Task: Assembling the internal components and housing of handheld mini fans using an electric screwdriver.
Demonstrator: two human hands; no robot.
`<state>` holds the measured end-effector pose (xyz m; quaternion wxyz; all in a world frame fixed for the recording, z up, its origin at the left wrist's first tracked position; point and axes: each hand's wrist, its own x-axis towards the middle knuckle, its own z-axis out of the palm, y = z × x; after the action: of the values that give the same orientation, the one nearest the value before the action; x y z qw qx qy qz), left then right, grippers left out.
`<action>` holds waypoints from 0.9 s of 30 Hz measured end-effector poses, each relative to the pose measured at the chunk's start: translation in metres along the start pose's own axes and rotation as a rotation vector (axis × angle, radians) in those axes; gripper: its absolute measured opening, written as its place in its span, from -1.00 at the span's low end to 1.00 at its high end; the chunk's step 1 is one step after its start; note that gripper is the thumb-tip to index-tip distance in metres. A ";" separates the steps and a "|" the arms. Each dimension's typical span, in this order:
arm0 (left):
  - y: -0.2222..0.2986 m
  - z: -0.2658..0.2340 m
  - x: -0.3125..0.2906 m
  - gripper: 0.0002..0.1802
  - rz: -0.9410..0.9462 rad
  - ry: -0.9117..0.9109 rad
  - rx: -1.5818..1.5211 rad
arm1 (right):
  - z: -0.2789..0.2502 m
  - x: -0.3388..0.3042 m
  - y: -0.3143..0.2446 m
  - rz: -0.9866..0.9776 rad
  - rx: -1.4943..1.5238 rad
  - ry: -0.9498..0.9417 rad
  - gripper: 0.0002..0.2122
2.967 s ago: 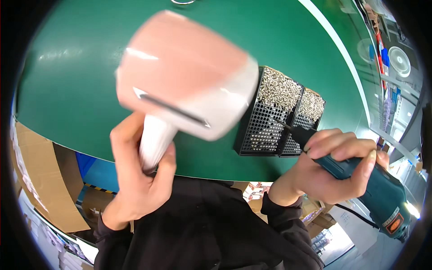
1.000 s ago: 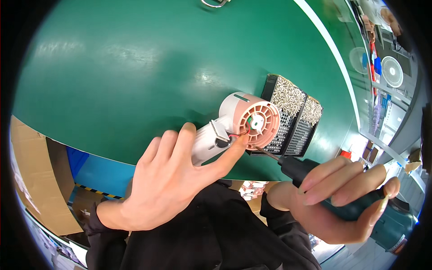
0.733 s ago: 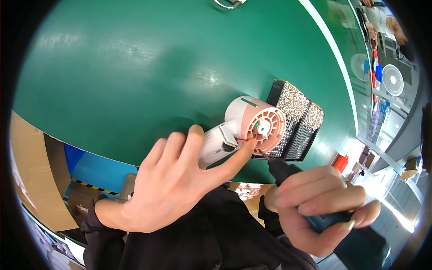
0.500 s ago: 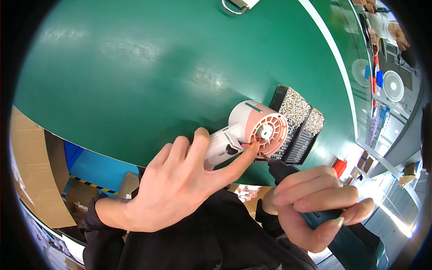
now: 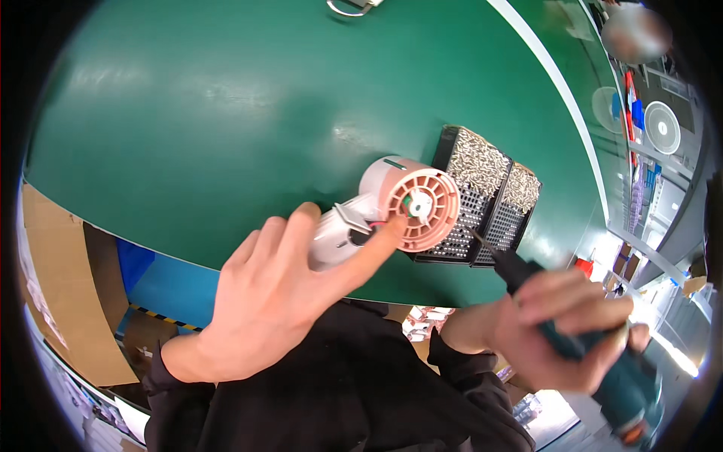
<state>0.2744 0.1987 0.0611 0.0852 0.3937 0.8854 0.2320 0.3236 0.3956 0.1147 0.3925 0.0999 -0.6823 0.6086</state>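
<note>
A pink-and-white hair dryer (image 5: 376,181) lies at the table's near side with its round slotted end facing up. My left hand (image 5: 279,275) holds it: the fingers lie along the white handle and the thumb presses near the hub. Red and green wire shows by the thumb. My right hand (image 5: 561,324) is wrapped round a dark electric screwdriver (image 5: 520,271). The screwdriver's thin bit points at the black screw tray (image 5: 459,237) just right of the dryer, over its perforated part. I cannot tell whether the tip carries a screw.
Heaps of small screws (image 5: 478,162) fill the far part of the two-part tray. A metal handle (image 5: 350,9) shows at the green table's far edge. Cardboard boxes (image 5: 68,279) stand below left. A white fan (image 5: 663,128) stands at far right.
My right hand has drawn the screwdriver away from the dryer's rim, to the right, over the screw tray. My left hand still holds the dryer. The whole view has shifted slightly.
</note>
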 end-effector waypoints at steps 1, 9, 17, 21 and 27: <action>0.000 0.003 0.000 -0.33 -0.010 0.012 0.027 | -0.005 -0.002 0.006 0.036 -0.043 0.022 -0.80; 0.001 0.003 0.002 -0.42 -0.031 0.018 0.027 | -0.014 -0.009 0.021 0.180 -0.091 0.255 -0.80; 0.000 0.011 0.003 -0.33 -0.003 0.130 0.036 | -0.027 -0.009 0.021 0.182 -0.026 0.115 -0.77; -0.001 0.009 0.003 -0.33 0.000 0.126 0.044 | -0.039 -0.007 0.023 0.151 -0.059 -0.118 -0.69; -0.004 0.008 -0.003 -0.31 0.035 0.120 0.030 | -0.009 -0.009 0.020 0.194 -0.051 0.225 -0.79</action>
<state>0.2759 0.1969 0.0518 0.0221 0.3959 0.8853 0.2431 0.3211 0.4057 0.0937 0.4081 -0.0454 -0.6559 0.6334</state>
